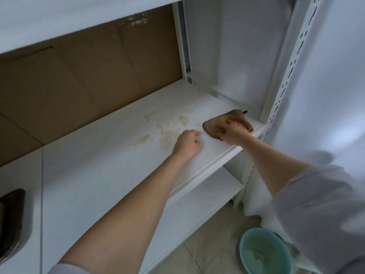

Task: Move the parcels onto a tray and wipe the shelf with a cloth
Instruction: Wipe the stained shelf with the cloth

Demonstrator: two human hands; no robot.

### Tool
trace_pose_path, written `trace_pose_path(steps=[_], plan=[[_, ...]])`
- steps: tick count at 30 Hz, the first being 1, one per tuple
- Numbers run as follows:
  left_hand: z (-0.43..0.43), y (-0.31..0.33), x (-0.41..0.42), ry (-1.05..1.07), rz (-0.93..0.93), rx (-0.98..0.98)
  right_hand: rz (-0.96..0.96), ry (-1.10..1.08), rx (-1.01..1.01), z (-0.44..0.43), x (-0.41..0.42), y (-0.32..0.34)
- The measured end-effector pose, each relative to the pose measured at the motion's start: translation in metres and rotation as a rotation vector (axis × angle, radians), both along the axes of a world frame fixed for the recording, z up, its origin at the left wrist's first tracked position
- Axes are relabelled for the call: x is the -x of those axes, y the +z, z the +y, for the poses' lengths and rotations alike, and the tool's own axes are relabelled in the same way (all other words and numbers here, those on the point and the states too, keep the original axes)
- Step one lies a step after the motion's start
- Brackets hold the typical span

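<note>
right hand presses the brown cloth flat, fingers spread, at the right front corner of the shelf; left hand rests beside brownish stains, fingers loosely curled, empty; dark tray at left edge.

Seems a shop or stockroom: a white metal shelf on slotted uprights, cardboard backing, a basin on the tiled floor.
</note>
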State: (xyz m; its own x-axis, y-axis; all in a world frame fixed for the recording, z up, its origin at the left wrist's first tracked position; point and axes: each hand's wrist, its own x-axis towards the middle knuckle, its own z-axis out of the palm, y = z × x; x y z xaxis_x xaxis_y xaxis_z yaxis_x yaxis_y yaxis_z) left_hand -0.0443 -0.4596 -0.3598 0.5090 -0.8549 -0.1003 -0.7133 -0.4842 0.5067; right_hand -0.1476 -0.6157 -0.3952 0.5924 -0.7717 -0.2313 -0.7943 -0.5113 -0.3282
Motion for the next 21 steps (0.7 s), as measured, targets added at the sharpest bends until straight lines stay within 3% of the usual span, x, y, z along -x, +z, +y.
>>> trace_pose_path(steps=[6,12,17,19,21], plan=[[0.024,-0.009,-0.038,0.149,-0.092,0.024,0.048,-0.076,-0.042,-0.001,-0.013,0.008],[0.022,-0.003,-0.044,0.354,-0.002,0.208,-0.048,0.332,-0.055,0.077,-0.059,0.006],[0.022,0.009,-0.036,0.335,0.022,0.241,-0.189,0.496,-0.128,0.135,-0.064,0.008],[0.034,0.014,-0.042,0.335,-0.015,0.222,-0.147,0.490,-0.163,0.123,-0.055,0.011],[0.054,0.016,-0.056,0.364,-0.032,0.197,-0.098,0.344,-0.112,0.108,-0.046,0.010]])
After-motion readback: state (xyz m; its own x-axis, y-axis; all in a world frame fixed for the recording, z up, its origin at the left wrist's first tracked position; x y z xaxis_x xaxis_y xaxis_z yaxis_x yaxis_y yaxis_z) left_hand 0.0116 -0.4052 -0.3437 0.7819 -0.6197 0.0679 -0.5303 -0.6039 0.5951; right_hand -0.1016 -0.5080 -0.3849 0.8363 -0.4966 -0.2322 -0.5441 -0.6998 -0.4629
